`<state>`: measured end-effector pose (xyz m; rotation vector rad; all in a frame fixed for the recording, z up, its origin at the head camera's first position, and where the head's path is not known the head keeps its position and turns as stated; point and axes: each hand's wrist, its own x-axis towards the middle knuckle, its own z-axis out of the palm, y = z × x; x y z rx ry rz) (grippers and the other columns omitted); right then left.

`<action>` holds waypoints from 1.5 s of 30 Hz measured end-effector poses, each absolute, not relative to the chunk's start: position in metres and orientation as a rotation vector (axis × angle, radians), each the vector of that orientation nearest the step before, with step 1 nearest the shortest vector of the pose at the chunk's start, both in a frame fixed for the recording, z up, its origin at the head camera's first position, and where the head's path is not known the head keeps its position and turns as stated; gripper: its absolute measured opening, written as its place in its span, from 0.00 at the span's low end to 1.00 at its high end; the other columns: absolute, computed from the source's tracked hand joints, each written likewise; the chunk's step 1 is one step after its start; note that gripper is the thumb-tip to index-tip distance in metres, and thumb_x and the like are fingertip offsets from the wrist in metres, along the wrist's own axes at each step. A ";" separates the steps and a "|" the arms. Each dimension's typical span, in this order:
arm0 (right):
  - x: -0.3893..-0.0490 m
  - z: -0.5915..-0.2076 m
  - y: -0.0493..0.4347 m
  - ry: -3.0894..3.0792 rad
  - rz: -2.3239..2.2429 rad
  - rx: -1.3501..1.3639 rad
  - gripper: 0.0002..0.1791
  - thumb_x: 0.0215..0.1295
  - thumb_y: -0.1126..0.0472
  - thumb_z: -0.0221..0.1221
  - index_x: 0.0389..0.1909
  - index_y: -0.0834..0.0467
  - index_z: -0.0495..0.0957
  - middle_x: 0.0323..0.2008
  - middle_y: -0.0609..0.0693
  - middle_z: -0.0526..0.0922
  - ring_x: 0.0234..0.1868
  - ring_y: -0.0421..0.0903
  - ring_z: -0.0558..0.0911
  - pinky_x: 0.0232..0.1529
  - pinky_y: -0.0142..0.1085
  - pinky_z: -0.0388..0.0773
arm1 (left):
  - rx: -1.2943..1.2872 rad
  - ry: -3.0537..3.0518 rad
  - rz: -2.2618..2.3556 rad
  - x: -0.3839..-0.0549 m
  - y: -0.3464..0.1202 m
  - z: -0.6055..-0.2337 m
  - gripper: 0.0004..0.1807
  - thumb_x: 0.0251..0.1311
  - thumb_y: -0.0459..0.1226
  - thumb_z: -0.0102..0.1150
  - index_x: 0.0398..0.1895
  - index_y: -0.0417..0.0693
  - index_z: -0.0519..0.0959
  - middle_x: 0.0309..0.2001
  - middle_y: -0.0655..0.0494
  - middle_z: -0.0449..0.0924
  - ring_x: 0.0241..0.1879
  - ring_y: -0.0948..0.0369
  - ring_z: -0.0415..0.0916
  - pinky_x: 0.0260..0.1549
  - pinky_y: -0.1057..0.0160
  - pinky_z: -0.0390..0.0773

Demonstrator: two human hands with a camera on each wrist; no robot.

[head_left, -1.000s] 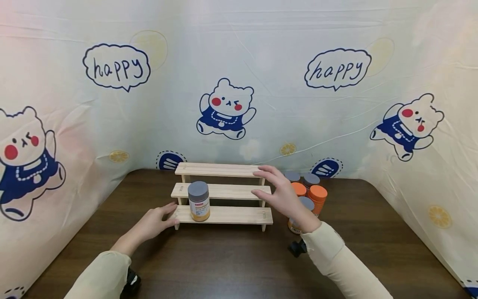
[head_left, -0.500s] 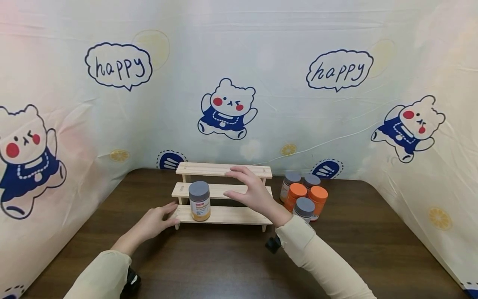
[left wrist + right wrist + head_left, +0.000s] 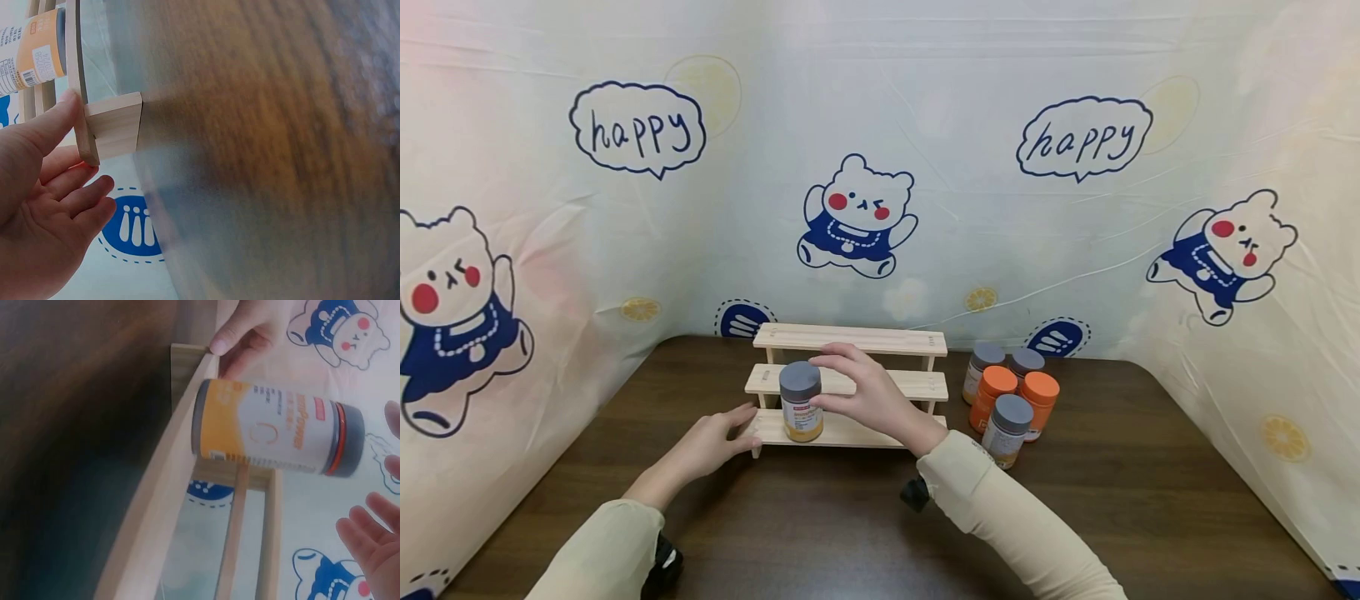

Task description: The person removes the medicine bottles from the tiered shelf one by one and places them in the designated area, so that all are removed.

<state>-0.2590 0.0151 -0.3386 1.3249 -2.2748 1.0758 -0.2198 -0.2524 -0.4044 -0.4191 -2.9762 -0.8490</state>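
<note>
A three-step wooden display rack (image 3: 868,429) stands mid-table. Upright near the left end of its lowest step is a supplement bottle (image 3: 801,404) with a grey lid and a white and orange label. My left hand (image 3: 707,446) pinches the left end of that step; in the left wrist view, its thumb (image 3: 59,122) lies on the board and fingers pass behind it. Close to the bottle's right side is my right hand (image 3: 876,400), thumb and fingers spread. The right wrist view shows the bottle (image 3: 275,428) apart from the visible fingers (image 3: 369,528).
Right of the rack, several more bottles cluster on the dark wooden table (image 3: 820,533): orange ones (image 3: 997,396) and grey-lidded ones (image 3: 1007,429). A printed cloth (image 3: 970,208) hangs behind and along both sides.
My right hand has moved left across the rack, from beside the bottle cluster to the bottle on the lowest step. The left hand keeps its place on the step's end.
</note>
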 end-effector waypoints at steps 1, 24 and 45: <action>-0.259 -0.340 0.013 -2.276 1.071 1.326 0.26 0.53 0.55 0.67 0.54 0.56 0.75 0.57 0.52 0.69 0.58 0.43 0.68 0.54 0.36 0.68 | -0.418 -2.977 -0.848 -0.220 -0.253 -0.405 0.34 0.58 0.46 0.59 0.60 0.31 0.67 0.61 0.33 0.62 0.58 0.39 0.61 0.53 0.41 0.63; -0.259 -0.357 -0.011 -2.325 1.079 1.300 0.19 0.59 0.58 0.62 0.52 0.56 0.77 0.60 0.54 0.68 0.55 0.46 0.73 0.49 0.31 0.73 | -0.407 -2.984 -0.856 -0.219 -0.253 -0.405 0.33 0.58 0.45 0.59 0.61 0.32 0.67 0.61 0.34 0.62 0.58 0.39 0.62 0.53 0.41 0.63; -0.255 -0.358 -0.006 -2.272 1.059 1.279 0.18 0.58 0.59 0.63 0.49 0.58 0.79 0.57 0.55 0.71 0.52 0.46 0.75 0.47 0.31 0.73 | -0.399 -2.988 -0.855 -0.219 -0.252 -0.403 0.32 0.59 0.45 0.59 0.61 0.32 0.67 0.62 0.34 0.62 0.59 0.40 0.61 0.53 0.41 0.62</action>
